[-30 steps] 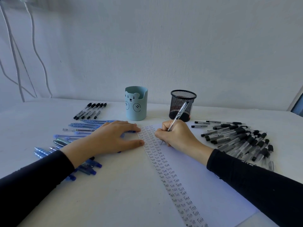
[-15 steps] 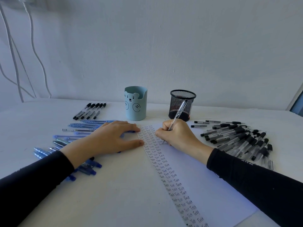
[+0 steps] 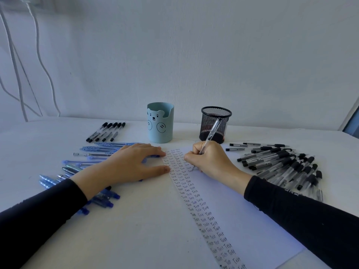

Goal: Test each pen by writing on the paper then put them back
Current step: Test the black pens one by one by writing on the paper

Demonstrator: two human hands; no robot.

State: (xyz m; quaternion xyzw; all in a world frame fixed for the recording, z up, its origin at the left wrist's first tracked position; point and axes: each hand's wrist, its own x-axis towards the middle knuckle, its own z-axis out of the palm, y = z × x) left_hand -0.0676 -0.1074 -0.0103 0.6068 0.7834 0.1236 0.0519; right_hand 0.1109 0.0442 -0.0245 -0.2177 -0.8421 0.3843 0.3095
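View from the head camera. The right hand (image 3: 209, 160) is curled round a clear-barrelled pen (image 3: 212, 135) in a writing grip. The pen's tip meets the paper (image 3: 248, 220) beside the upper rows of script, and its upper end tilts toward the far edge of the table (image 3: 136, 230). The paper runs from the middle of the table to its near edge, right of centre. Columns of the handwritten word "Test" (image 3: 196, 202) fill a strip along the paper's left margin.

The left hand (image 3: 134, 164) lies flat, palm down, with the fingers extended and nothing grasped. Its fingertips reach the paper's left margin, and its heel and forearm lie over some of the blue pens (image 3: 97, 150). These are spread loosely toward the left edge of the table. A short row of black-capped pens (image 3: 106, 132) lies beyond them, nearer the far edge.

Toward the right edge lies a dense heap of black-capped clear pens (image 3: 281, 166), just beside the paper. Two holders stand near the far edge: a pale blue bear-faced cup (image 3: 160, 123) and a black mesh cup (image 3: 215, 121), apart from each other. Cables (image 3: 11, 65) hang down the wall at the far left corner.
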